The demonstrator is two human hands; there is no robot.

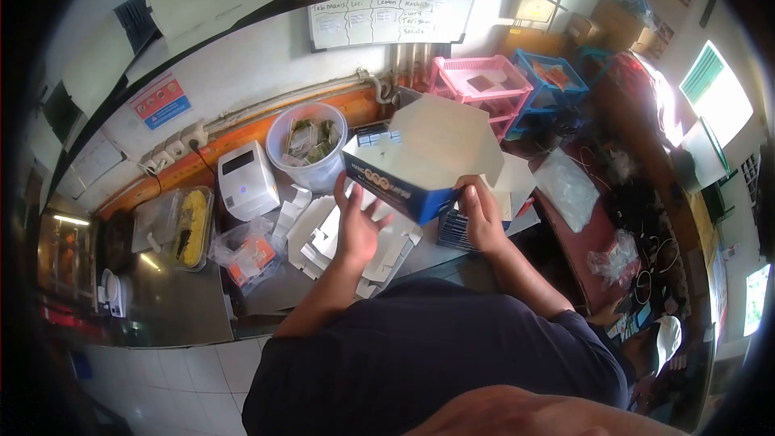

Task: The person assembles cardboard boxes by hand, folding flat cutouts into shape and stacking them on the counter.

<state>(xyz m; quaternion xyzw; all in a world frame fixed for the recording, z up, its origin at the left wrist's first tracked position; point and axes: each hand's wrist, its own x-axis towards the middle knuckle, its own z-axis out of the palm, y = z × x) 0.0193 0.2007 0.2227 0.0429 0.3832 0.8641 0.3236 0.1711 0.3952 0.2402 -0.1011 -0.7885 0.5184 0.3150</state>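
Note:
A dark blue printed cardboard box [387, 188] with a pale inside is held up over the counter, tilted, with broad pale panels at its top. My right hand [483, 216] grips its near right corner, thumb on top. Beside its near left side is my left hand [359, 224], fingers spread and palm facing inward; whether the fingertips touch the cardboard I cannot tell. Under my left hand, flat white cardboard pieces [323, 234] are piled on the counter. A stack of dark blue folded cardboard [458, 232] sits below my right hand.
A clear bucket of packets [299, 173], a white label printer [246, 182] and a tray of yellow food [192, 230] stand to the left. Pink [480, 85] and blue baskets [549, 81] are behind. A person in a white cap [668, 339] is at right.

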